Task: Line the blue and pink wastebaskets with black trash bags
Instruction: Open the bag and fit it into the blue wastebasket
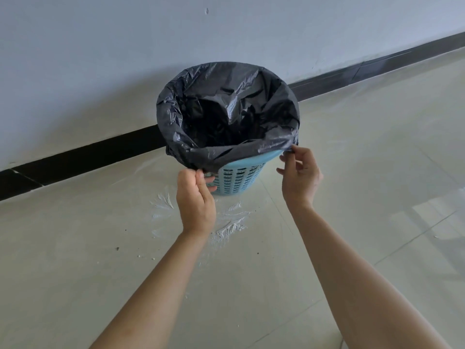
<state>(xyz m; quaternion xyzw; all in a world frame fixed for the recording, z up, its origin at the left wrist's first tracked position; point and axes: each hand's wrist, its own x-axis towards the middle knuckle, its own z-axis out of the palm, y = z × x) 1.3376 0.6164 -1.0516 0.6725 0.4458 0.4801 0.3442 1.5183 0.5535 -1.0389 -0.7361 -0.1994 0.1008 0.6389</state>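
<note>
The blue basket (237,178) stands on the floor (352,197) close to the wall (100,59), just in front of the dark baseboard (88,154); a black bag (226,114) is already inside it, its mouth opened wide and folded out over the rim nearly all the way round; only on the near right side does a strip of blue rim show bare, where the bag's hem rides high.

The left hand (195,200) is at the near left of the basket, its thumb and fingers (201,177) pressed together on the lower edge of the hem, pinching the bag against the slotted wall; the right hand (300,177) is at the near right, thumb and forefinger pinching the hem at the rim, the other fingers loosely curled and apart.

By my judgement the first basket is almost lined; what is left here is to draw the hem down over that bare strip and settle it evenly; the pink basket is not in view, so whether it has been done cannot be told, and half the task may remain.

No brand, label or writing can be read on the bag, the basket or the wall; white powdery smears (226,222) mark the floor in front of the basket.
</note>
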